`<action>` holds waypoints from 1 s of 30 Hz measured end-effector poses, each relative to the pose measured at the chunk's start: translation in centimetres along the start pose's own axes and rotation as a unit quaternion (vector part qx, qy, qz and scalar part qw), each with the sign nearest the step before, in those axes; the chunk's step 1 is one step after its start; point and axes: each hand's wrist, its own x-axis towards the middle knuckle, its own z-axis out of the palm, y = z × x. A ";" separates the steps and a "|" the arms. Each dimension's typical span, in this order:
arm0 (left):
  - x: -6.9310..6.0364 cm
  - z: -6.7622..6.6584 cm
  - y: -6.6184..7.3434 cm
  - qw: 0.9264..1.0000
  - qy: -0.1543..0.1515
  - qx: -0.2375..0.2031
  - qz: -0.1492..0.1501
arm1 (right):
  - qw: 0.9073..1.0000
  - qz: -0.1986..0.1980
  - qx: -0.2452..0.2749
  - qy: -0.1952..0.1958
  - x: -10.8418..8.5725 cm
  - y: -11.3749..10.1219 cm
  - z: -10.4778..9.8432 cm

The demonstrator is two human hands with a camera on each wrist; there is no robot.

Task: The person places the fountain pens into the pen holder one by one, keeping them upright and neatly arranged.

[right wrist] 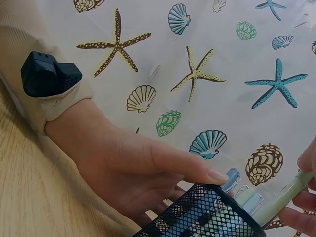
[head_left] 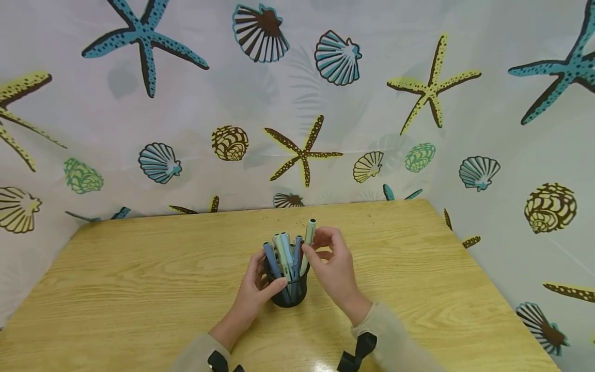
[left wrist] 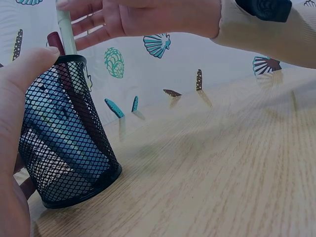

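Note:
A black mesh pen cup [left wrist: 69,133] full of pens stands in the middle of the table, slightly tilted in the left wrist view. My left hand [head_left: 253,292] grips its side, thumb near the rim. My right hand [head_left: 335,263] pinches a pale green pen [head_left: 310,232] between thumb and fingers; its lower end is inside the cup. Blue pens [head_left: 271,258] and other pale green and light blue ones lean beside it. A dark red pen [left wrist: 55,43] shows at the rim in the left wrist view.
The wooden table [head_left: 139,279] spreads out on both sides of the cup. Behind it and along the right hangs a white cloth [head_left: 260,103] printed with shells and starfish. Black wrist cameras [head_left: 364,343] sit on the beige sleeves.

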 end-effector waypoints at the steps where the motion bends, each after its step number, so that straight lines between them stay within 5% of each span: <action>1: 0.0 0.0 0.0 1.000 0.000 0.000 -0.002 | 1.000 0.002 -0.004 -0.001 -0.1 0.1 0.0; 21: 0.2 0.2 -0.2 1.000 0.001 -0.002 0.006 | 0.999 0.010 -0.030 -0.001 -0.8 0.9 -0.1; 30: 0.3 -0.2 0.2 1.000 -0.001 0.004 -0.027 | 0.999 0.004 -0.035 0.000 -0.9 1.1 -0.4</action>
